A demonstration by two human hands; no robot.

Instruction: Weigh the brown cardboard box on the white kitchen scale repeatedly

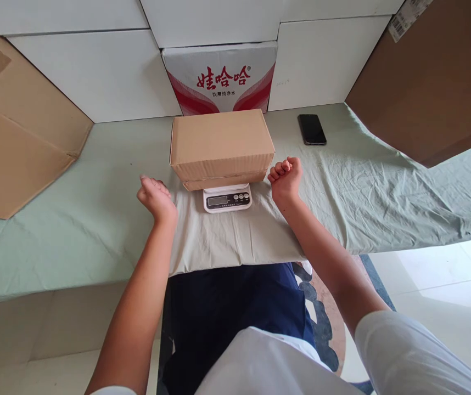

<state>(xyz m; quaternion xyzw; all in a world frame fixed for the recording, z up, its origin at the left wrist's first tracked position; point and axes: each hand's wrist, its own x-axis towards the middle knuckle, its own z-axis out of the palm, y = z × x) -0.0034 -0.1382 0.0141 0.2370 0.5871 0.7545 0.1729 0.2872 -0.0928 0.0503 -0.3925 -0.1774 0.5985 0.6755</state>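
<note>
White shirt (260,362) lies nearest. Left hand (158,199) and right hand (285,179) are curled into fists, apparently holding nothing, flanking the brown box (223,140); it rests on the scale (228,208), set back, presumably so the display (218,201) shows.

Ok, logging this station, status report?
Left hand, right hand: fisted. Rectangular brown cardboard box sits on white plastic scale. Flat black phone off to the right.

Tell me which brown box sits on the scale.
The middle brown box, between the left hand and right hand; the left carton and right carton stand apart from the white scale.
</note>
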